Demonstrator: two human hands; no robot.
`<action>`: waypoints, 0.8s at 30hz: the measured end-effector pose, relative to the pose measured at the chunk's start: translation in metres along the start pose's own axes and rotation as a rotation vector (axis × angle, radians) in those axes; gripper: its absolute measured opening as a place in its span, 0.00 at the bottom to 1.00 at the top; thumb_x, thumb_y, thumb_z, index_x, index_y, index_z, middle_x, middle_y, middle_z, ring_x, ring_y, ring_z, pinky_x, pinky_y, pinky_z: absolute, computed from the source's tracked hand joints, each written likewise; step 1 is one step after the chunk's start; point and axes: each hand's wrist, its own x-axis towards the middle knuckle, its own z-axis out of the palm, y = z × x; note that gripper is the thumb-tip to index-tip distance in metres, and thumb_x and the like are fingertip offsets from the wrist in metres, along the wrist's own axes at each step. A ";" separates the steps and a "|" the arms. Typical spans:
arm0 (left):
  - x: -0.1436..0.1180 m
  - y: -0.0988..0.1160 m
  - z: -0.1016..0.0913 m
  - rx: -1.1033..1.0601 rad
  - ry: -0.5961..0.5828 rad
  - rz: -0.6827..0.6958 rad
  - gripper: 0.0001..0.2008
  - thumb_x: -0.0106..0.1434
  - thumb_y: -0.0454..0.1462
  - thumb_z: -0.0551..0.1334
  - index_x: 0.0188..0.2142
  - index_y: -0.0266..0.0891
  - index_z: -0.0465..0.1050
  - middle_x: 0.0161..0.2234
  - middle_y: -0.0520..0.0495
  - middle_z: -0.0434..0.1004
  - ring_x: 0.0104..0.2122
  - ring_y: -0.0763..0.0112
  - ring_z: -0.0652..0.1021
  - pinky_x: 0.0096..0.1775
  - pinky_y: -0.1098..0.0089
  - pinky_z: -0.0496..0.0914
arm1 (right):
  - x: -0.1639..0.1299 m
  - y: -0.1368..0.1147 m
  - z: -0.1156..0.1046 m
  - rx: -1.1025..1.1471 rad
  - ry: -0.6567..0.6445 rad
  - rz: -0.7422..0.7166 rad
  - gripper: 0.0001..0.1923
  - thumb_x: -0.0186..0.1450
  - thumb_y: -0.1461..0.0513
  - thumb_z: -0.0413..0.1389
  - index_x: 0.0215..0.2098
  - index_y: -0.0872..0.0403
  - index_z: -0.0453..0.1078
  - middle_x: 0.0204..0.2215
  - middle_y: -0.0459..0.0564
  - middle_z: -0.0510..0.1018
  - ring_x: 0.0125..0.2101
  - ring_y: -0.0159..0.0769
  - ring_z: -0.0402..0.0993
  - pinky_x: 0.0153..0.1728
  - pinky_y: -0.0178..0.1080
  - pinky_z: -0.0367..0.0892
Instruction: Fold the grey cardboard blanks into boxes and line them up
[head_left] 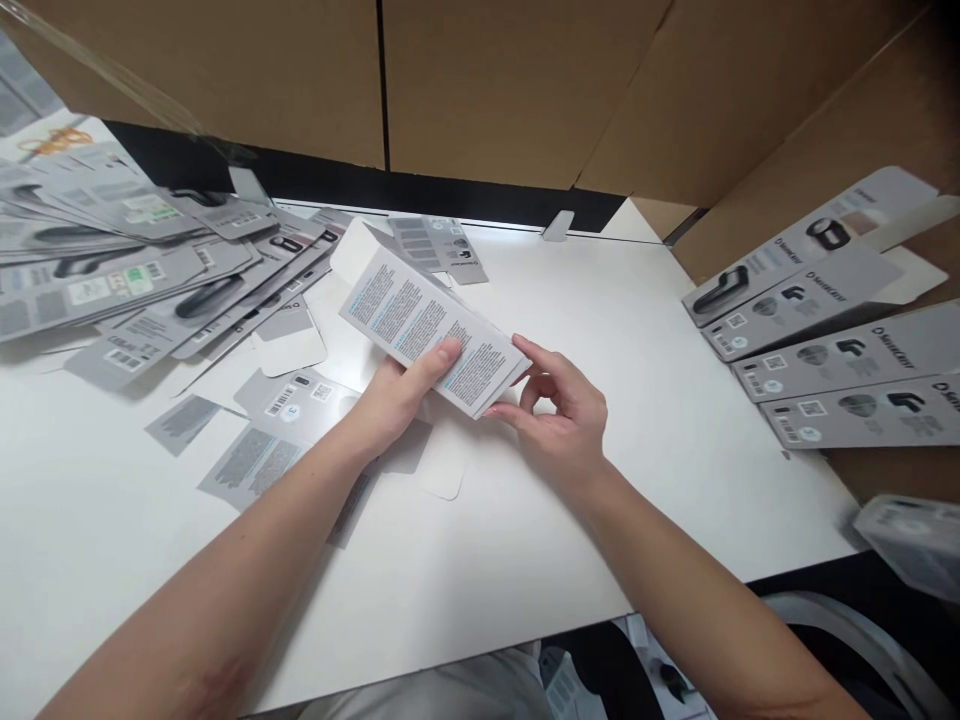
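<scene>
Both forearms rise from the bottom edge and meet over the white table, where the two hands share one printed carton. Left hand is closed on the carton's near long side, thumb lying across the text-covered top face and the fingers hidden beneath it. Right hand pinches the carton's right end, thumb and fingertips curled around that corner. The carton is a long grey-white product box, held just above the tabletop, tilted so its far-left end points up and away from the hands; that far end looks open, with a white flap standing out from it.

Directly under the grip lie flattened box blanks, grey with barcodes and rounded white tabs, some of them partly covered by the left wrist. Farther out to the left of the left hand, a big fanned heap of flat cartons spreads across the table, showing pictures of a dark handheld product and small labels. Beyond the held carton, one more flat grey blank lies near the table's back edge.

Well off to the right of the right hand, a row of assembled boxes is stacked side by side inside a brown cardboard shipping box, their logo faces turned up. Brown cardboard walls stand behind the table.
</scene>
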 end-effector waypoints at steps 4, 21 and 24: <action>0.000 0.005 0.004 0.038 -0.010 0.031 0.36 0.73 0.63 0.76 0.72 0.53 0.81 0.68 0.41 0.88 0.72 0.38 0.83 0.76 0.41 0.75 | -0.002 0.001 0.000 -0.030 0.000 0.023 0.33 0.75 0.43 0.76 0.75 0.34 0.79 0.45 0.44 0.86 0.21 0.29 0.67 0.23 0.43 0.76; -0.001 0.021 0.014 0.153 0.004 0.048 0.44 0.69 0.66 0.77 0.73 0.47 0.78 0.63 0.37 0.90 0.68 0.35 0.85 0.71 0.38 0.77 | -0.005 0.003 -0.002 -0.027 -0.028 0.074 0.32 0.73 0.47 0.78 0.72 0.37 0.80 0.45 0.45 0.86 0.22 0.29 0.66 0.22 0.41 0.76; -0.002 0.019 0.012 0.115 0.006 0.035 0.41 0.70 0.66 0.77 0.72 0.48 0.79 0.65 0.38 0.90 0.69 0.35 0.84 0.73 0.39 0.76 | -0.004 0.002 -0.001 -0.031 -0.028 0.076 0.34 0.73 0.45 0.78 0.73 0.38 0.80 0.45 0.45 0.86 0.22 0.29 0.67 0.21 0.41 0.76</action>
